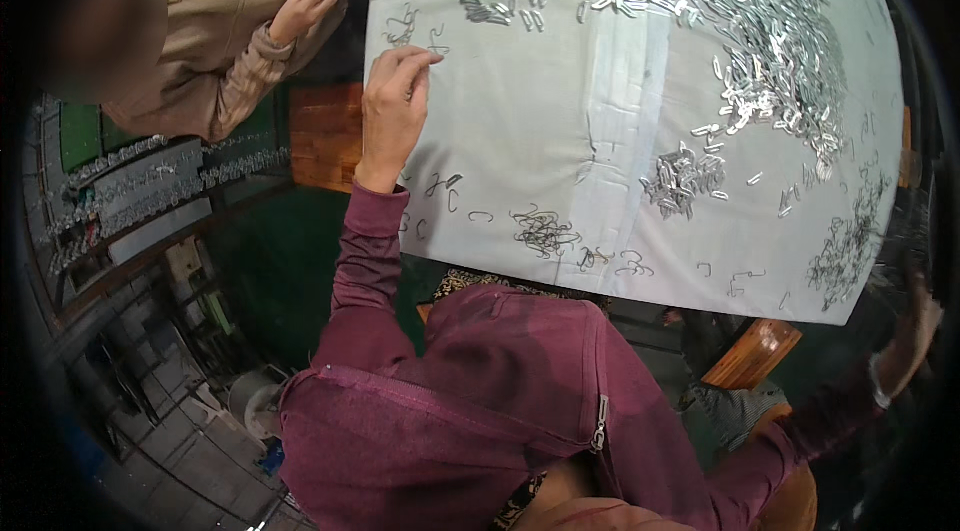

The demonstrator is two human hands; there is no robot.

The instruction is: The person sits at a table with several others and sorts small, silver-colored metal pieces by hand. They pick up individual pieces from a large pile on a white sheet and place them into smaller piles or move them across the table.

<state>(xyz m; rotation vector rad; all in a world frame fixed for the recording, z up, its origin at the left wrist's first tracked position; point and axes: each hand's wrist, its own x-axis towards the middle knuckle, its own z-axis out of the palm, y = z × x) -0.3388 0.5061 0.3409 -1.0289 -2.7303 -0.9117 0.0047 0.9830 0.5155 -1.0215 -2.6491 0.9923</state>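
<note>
My left hand [396,103] reaches over the left side of the white-covered table [510,121], thumb and fingers pinched together. What lies between the fingertips, if anything, is too small to make out. Thin bent wire hooks [402,27] lie just beyond the fingers. Nearer to me are a tangled pile of wire hooks [543,233] and several loose ones. My right hand [908,336] hangs off the table's right side, at the dark rim of the picture. Its fingers are dim and hard to read.
A large heap of shiny elongated metal loops [775,21] covers the far right, with smaller piles [685,179] around it. More dark wires [848,249] lie at the right edge. Another person [235,21] sits at the far left. Wooden stools [325,136] stand beside the table.
</note>
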